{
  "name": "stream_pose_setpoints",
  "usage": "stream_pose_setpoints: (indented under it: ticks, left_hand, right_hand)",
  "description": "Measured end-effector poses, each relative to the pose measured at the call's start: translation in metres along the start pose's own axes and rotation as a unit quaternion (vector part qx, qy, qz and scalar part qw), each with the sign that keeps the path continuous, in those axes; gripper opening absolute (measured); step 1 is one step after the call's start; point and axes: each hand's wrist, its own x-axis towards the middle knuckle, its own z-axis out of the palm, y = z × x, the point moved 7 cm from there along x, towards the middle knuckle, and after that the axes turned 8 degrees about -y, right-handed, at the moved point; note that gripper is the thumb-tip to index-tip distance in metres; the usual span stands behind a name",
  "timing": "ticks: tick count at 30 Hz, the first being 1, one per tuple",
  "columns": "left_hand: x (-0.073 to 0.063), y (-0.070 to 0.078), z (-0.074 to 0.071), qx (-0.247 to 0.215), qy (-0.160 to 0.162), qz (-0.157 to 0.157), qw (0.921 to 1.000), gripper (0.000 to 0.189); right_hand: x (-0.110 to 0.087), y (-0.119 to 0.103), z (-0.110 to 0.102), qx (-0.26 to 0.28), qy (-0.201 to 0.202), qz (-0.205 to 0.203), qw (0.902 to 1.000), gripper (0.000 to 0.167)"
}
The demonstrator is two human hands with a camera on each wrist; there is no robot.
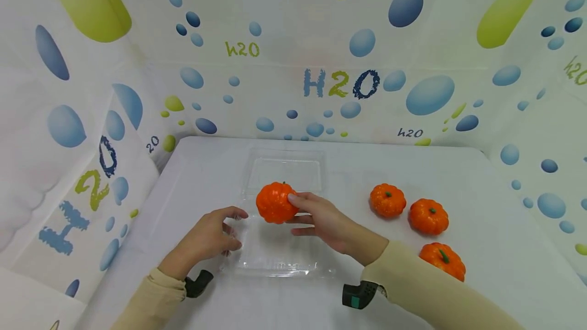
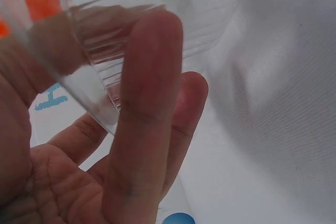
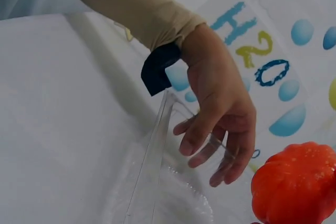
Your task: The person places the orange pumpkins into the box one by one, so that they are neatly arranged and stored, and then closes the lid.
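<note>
A small orange toy pumpkin (image 1: 276, 202) with a green stem is held in my right hand (image 1: 327, 220), above a clear plastic clamshell box (image 1: 279, 264). The thumb lies on the pumpkin's near right side, and two lower fingers stretch away from it. My left hand (image 1: 206, 236) grips the box's left side, its fingers bent about the clear wall (image 2: 94, 103) in the left wrist view. The box lies open, with its lid (image 1: 286, 167) folded back toward the far edge. In the right wrist view the held pumpkin (image 3: 294, 184) is near the left hand (image 3: 223, 114).
Three more toy pumpkins sit right of the box: one farther back (image 1: 388, 201), one in the middle (image 1: 428, 217), and one nearer (image 1: 444, 260), partly behind the right sleeve. A white cloth (image 1: 357, 167) covers the table. A curtain (image 1: 284, 29) printed with drops hangs behind.
</note>
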Motion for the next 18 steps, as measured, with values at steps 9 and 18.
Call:
stream_pose_setpoints:
  ticks: [9, 18]
  left_hand:
    - [-0.002, 0.005, -0.001, 0.008, -0.004, 0.021, 0.9997, 0.057]
    - [-0.001, 0.001, -0.001, 0.009, -0.004, 0.025, 0.9996, 0.059]
  right_hand:
    - [0.012, 0.011, 0.000, -0.081, 0.022, 0.052, 0.9951, 0.063]
    - [0.018, 0.019, 0.005, -0.114, 0.018, 0.069, 0.9908, 0.062]
